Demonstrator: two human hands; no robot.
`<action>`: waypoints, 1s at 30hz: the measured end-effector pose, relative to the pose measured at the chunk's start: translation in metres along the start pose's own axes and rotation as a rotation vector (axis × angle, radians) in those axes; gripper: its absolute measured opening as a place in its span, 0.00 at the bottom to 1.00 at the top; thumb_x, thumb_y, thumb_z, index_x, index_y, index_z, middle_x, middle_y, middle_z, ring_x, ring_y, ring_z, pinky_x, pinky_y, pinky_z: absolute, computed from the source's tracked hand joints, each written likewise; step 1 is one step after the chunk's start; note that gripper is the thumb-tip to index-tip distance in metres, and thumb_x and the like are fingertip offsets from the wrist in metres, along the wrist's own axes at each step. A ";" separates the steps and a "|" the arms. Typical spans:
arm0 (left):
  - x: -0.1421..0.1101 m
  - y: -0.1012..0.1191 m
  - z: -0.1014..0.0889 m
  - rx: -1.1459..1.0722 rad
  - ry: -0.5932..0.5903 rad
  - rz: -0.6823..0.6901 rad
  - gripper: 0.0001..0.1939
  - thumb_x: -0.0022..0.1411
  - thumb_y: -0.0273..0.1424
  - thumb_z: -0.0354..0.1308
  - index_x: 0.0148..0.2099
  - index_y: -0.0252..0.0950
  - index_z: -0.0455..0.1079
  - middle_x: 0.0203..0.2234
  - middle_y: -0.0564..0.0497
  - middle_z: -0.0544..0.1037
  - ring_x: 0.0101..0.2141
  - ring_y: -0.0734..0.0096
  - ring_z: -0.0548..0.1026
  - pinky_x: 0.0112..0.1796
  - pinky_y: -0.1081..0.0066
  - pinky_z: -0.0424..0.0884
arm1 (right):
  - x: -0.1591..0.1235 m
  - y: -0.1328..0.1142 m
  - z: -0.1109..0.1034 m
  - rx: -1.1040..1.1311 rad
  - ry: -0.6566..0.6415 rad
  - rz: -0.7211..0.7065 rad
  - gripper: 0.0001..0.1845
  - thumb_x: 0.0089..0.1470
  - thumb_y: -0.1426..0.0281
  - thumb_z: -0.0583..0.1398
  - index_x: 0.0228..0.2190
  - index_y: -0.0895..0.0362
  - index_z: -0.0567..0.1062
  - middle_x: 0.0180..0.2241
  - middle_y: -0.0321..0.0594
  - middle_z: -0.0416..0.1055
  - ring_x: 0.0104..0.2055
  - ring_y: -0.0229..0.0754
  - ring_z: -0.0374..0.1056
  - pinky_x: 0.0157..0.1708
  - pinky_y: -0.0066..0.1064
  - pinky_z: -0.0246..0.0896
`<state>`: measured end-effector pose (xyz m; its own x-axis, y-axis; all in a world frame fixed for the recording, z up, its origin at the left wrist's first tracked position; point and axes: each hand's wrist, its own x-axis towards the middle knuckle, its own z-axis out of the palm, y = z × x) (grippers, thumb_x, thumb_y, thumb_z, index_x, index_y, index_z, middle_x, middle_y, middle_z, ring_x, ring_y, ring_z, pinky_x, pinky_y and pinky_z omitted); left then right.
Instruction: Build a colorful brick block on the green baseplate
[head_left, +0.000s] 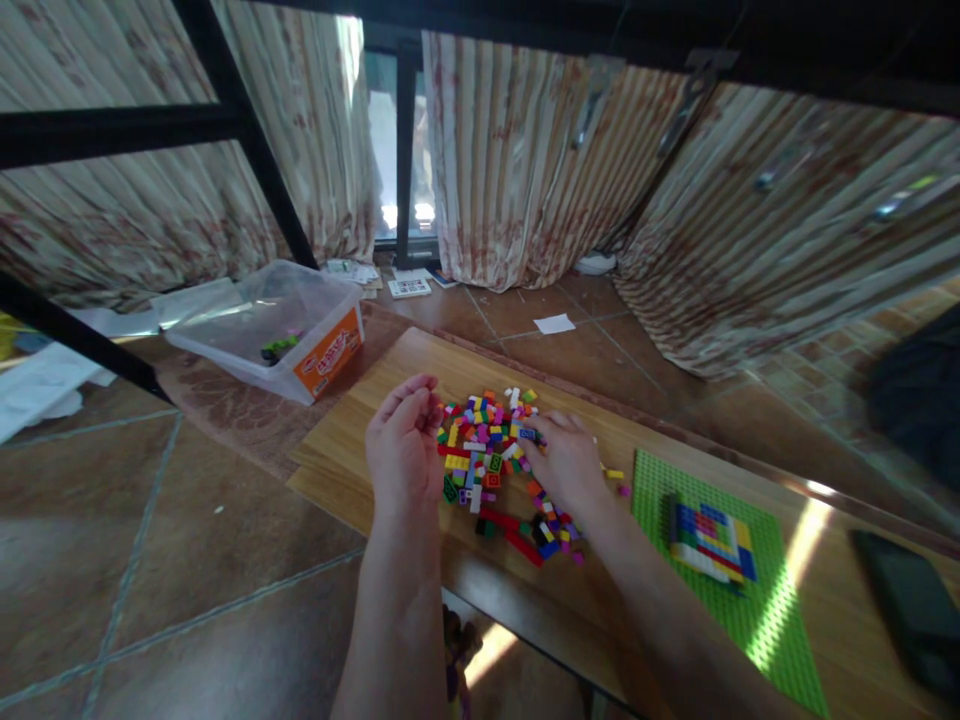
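A heap of small coloured toy building bricks (480,435) lies spread on the wooden tabletop. At its left edge is my left hand (405,430), palm turned inward and fingers curled; whatever they may hold is hidden. Over the heap's right side reaches my right hand (566,455), with a blue brick (527,434) between thumb and fingers. To the right of that hand lies a green baseplate (652,490), bearing a flat, multicoloured brick build (712,540).
Left of the wooden table (409,350), a clear plastic box (255,330) with an orange label holds a few bricks. A dark phone-like object (911,600) lies at the table's right. Black metal bars (255,150) cross the upper left; papers (555,323) lie on the tiled floor.
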<state>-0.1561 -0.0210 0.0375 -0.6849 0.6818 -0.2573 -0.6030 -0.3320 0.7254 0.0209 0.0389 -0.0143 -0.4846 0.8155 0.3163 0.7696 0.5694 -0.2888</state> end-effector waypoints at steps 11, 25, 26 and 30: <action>0.000 0.000 0.000 -0.005 0.012 0.007 0.07 0.43 0.24 0.64 0.30 0.33 0.75 0.29 0.51 0.77 0.24 0.83 0.69 0.29 0.78 0.65 | -0.020 0.002 -0.022 0.083 -0.200 -0.154 0.07 0.57 0.66 0.59 0.32 0.50 0.79 0.34 0.37 0.76 0.39 0.44 0.68 0.43 0.37 0.59; 0.000 -0.001 0.003 0.050 -0.018 0.015 0.07 0.43 0.24 0.63 0.30 0.32 0.74 0.29 0.51 0.77 0.25 0.82 0.69 0.28 0.80 0.65 | 0.001 0.011 -0.024 0.140 0.012 0.005 0.07 0.57 0.70 0.59 0.33 0.55 0.79 0.35 0.42 0.76 0.40 0.46 0.70 0.45 0.38 0.62; -0.001 -0.002 0.005 0.064 -0.026 0.018 0.07 0.42 0.25 0.63 0.29 0.32 0.74 0.28 0.51 0.76 0.25 0.83 0.69 0.27 0.80 0.65 | -0.011 0.010 -0.033 0.195 0.053 0.050 0.07 0.58 0.69 0.59 0.34 0.54 0.79 0.35 0.41 0.76 0.41 0.45 0.70 0.45 0.38 0.63; -0.011 -0.012 0.017 0.154 -0.113 0.008 0.08 0.42 0.25 0.64 0.29 0.32 0.74 0.28 0.53 0.76 0.25 0.83 0.69 0.28 0.81 0.65 | -0.086 0.015 -0.071 0.303 0.092 0.213 0.08 0.59 0.66 0.58 0.36 0.52 0.78 0.38 0.39 0.76 0.40 0.43 0.72 0.41 0.34 0.66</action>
<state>-0.1343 -0.0134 0.0432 -0.6337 0.7515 -0.1836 -0.5217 -0.2399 0.8187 0.1031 -0.0298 0.0184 -0.2773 0.9141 0.2958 0.6845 0.4040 -0.6068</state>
